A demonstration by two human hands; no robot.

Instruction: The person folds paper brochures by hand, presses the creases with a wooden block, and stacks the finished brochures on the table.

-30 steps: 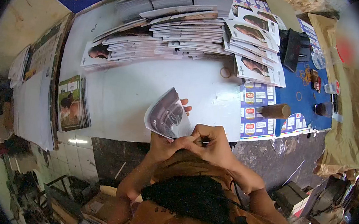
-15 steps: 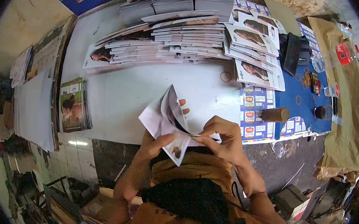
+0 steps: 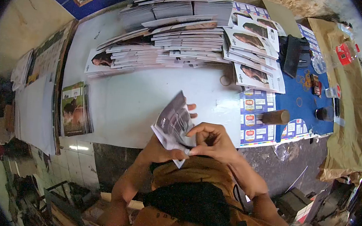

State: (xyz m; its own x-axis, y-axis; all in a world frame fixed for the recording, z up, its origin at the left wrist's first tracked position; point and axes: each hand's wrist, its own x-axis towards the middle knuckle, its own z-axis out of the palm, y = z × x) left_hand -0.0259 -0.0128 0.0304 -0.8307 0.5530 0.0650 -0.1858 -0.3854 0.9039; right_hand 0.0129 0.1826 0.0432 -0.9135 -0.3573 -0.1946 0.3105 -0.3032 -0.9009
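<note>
A thin printed booklet [image 3: 172, 123] is held up over the table's near edge, its pages bent, with a dark grey page facing me. My left hand [image 3: 162, 149] grips it from the left side, thumb across the lower part and fingertips showing behind its right edge. My right hand [image 3: 215, 143] is at the booklet's right edge, with curled fingers and the thumb at the lower corner of the pages. How firmly the right fingers pinch the paper is partly hidden.
Long stacks of booklets [image 3: 188, 41] cover the back of the white table [image 3: 125, 99]. A smaller pile [image 3: 74, 109] lies at left. On the right are a brown cylinder [image 3: 276, 117], rubber bands [image 3: 306, 83], a dark cup [image 3: 325, 113] and a plastic bottle [image 3: 345, 53].
The booklet's light inner pages have given way to a dark grey page. My right hand has moved slightly down and left along its edge, the index finger now bent over the page.
</note>
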